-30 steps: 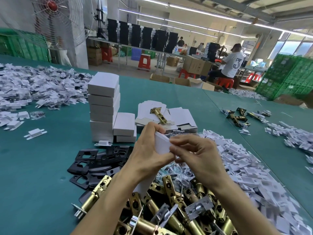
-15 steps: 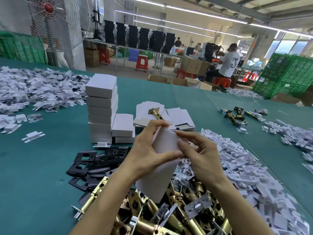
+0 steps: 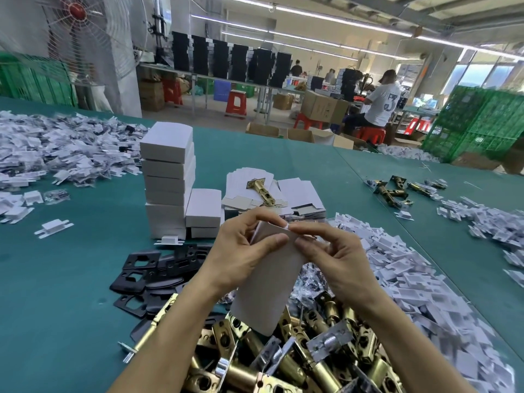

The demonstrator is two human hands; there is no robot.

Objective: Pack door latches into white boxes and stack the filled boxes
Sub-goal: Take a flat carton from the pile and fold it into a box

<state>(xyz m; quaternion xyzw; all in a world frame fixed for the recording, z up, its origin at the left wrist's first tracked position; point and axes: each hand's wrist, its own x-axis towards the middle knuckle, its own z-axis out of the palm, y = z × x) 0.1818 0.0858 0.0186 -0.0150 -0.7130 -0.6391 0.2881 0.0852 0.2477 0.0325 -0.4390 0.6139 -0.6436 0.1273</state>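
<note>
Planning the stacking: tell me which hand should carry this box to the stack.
Probably left. The left hand wraps the white box and the stack stands on that side; the right hand only pinches the top flap.

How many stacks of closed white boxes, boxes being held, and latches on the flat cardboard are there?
Stacks of closed white boxes: 2
Held box: 1
Latch on the flat cardboard: 1
Total: 4
</note>
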